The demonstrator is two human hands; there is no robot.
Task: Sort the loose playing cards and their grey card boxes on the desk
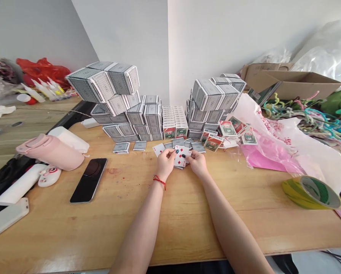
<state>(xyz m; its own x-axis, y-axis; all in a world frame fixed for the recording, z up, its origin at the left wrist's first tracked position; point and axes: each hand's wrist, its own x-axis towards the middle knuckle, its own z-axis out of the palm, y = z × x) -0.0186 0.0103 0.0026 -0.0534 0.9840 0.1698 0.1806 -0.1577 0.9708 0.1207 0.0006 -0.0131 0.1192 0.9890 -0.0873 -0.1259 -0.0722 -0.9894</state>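
Observation:
My left hand point(166, 164), with a red string on its wrist, is closed on playing cards point(180, 156) at the middle of the table. The front card is face up with red diamonds. My right hand point(197, 161) pinches the right side of the same cards. Another face-up card point(158, 149) shows beside my left fingers. Just behind the hands lie several loose grey-backed cards point(178, 142), partly hidden. Two small piles of grey-backed cards point(121, 147) rest further left. Beyond them rises a structure built of grey card packs point(136, 118), with boxed decks point(175, 121) in its gap.
More boxed decks point(214, 141) lie right of my hands. A phone point(88, 180), a pink bottle point(52, 151) and a white mouse point(50, 175) are on the left. At right are yellow-green tape point(311, 192), plastic wrapping point(273, 140) and an open cardboard box point(296, 83).

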